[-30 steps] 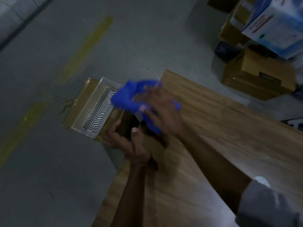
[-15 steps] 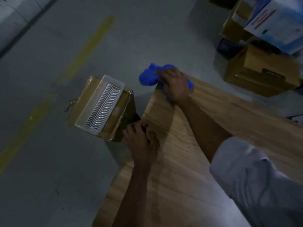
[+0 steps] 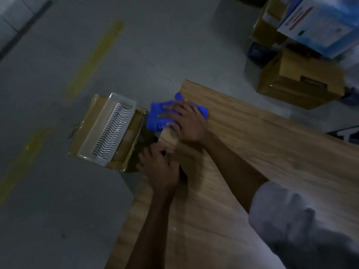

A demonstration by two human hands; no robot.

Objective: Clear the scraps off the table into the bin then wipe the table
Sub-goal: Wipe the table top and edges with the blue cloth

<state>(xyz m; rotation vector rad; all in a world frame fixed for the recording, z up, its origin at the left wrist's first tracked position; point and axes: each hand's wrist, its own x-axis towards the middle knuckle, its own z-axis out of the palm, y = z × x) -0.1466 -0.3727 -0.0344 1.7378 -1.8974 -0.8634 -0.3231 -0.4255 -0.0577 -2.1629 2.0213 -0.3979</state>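
Right now the right hand [image 3: 186, 123] lies flat, fingers spread, pressing a blue cloth [image 3: 157, 117] onto the table [image 3: 252, 152] at its left edge; part of the cloth hangs past that edge. Left hand [image 3: 159, 167] is curled over the same edge a little nearer, gripping the table. Just beside the table on the floor stands a cardboard box [image 3: 132, 136] with a clear tray [image 3: 110, 129] on top

Right hand [image 3: 185, 121] hides part of the blue cloth [image 3: 158, 117].
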